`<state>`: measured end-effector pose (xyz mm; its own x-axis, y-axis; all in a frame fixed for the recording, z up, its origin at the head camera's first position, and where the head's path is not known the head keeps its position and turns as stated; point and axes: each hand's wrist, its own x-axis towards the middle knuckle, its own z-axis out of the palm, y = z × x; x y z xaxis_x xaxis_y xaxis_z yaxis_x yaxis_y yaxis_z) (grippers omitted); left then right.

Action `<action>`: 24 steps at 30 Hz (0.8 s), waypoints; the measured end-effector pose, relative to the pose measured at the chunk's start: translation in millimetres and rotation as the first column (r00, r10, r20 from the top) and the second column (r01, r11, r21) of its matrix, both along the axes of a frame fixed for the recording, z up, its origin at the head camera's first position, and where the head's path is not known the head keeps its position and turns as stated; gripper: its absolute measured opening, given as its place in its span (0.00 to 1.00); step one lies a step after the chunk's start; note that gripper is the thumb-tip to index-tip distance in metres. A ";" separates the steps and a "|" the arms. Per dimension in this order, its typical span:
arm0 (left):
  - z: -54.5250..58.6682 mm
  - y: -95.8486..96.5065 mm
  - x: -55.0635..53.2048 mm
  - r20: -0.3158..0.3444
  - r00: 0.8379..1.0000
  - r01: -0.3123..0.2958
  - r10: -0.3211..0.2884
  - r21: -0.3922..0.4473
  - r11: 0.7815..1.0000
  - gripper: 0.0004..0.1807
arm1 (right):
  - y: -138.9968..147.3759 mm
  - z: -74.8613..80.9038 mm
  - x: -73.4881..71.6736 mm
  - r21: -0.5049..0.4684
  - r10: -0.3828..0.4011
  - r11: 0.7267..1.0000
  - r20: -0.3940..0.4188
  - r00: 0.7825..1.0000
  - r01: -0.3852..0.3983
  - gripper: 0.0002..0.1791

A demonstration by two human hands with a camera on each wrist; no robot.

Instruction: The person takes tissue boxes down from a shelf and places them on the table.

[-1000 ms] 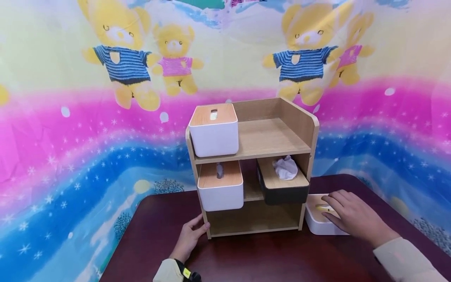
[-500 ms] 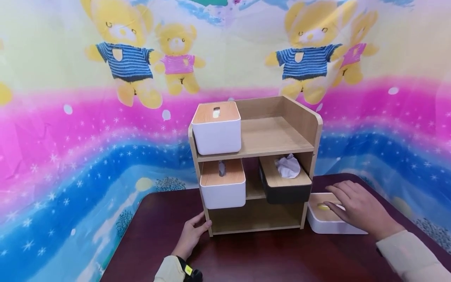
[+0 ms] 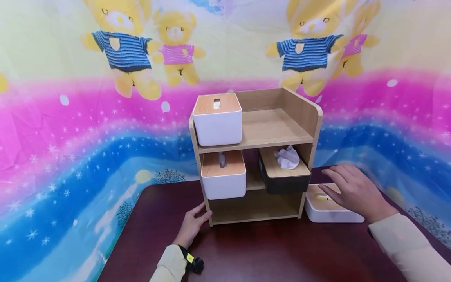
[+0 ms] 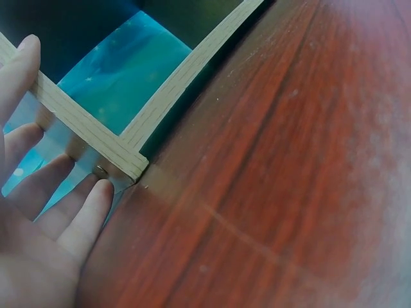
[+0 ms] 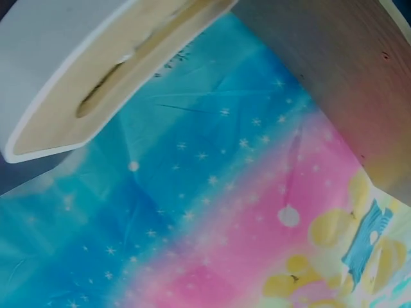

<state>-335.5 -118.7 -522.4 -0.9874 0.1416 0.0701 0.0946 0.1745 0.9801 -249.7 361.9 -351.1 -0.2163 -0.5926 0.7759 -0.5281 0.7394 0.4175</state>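
My left hand [image 3: 193, 224] holds the lower left side of a wooden desktop shelf [image 3: 273, 127], thumb over its front edge. In the left wrist view, several fingers [image 4: 90, 215] lie along the outer face of the side panel [image 4: 90, 128]. My right hand [image 3: 354, 192] hovers with spread fingers above a low white tissue box [image 3: 332, 216] with a wood lid, right of the shelf; part of the lid is hidden behind the hand. In the right wrist view, that tissue box [image 5: 58, 70] shows its slotted lid, and no hand is visible.
A white tissue box [image 3: 218, 129] stands top left on the shelf, another white one [image 3: 224, 186] on the middle tier below. A black tissue box [image 3: 287, 184] with a tissue [image 3: 288, 157] pokes out at middle right. Dark red table [image 3: 267, 250]; bear-print backdrop [image 3: 116, 129] behind.
My right hand has lifted a little off the low tissue box on the right. My left hand stays at the shelf's side. The head view has tilted slightly.
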 end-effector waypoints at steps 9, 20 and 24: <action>-0.2 1.5 -0.9 0.003 1.000 -0.007 0.007 0.005 1.000 0.46 | -11.4 15.8 -4.9 -0.007 0.045 0.999 -0.065 0.997 -0.045 0.31; 0.1 -0.6 0.5 -0.010 1.000 -0.009 0.009 0.024 1.000 0.41 | -21.9 24.7 -15.0 -0.027 0.088 0.996 -0.045 0.995 -0.089 0.27; -0.9 0.1 1.6 -0.017 1.000 0.000 0.001 0.022 1.000 0.41 | -26.6 28.7 -13.7 -0.057 0.104 0.993 -0.062 0.993 -0.108 0.25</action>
<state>-334.0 -118.6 -523.3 -0.9861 0.1394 0.0904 0.1117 0.1533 0.9818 -263.4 335.4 -322.4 -0.1074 -0.5618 0.8203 -0.5807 0.7051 0.4069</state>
